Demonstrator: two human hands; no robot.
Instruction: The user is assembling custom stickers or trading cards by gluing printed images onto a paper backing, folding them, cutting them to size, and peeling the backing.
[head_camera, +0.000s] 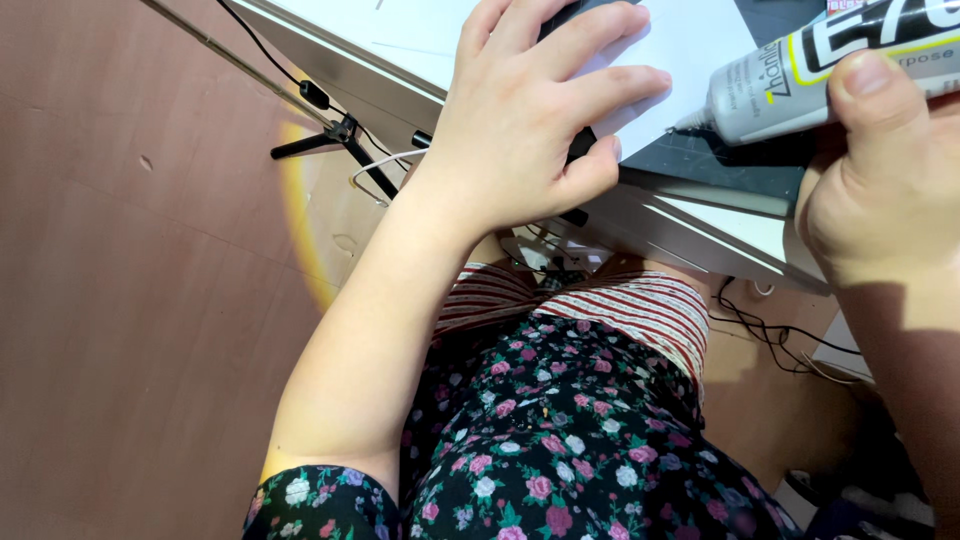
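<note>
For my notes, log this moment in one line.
left hand: pressing white paper | right hand: gripping grey glue tube, nozzle at paper edge

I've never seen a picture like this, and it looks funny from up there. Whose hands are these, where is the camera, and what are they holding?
There is no machine here, just a person. The camera sits on the person's head and looks straight down, so you see their own arms, their flowered clothes and the brown floor far below.

The left hand lies flat on a white sheet of paper on the table, pressing on something dark underneath that I cannot make out. The right hand has a grey tube in its grip, the thumb on top. The tube's thin nozzle points at the edge of the paper. It looks like a glue tube.

Under the paper lies a dark mat. Below the table you can see a small black tripod and some cables on the floor.
</note>
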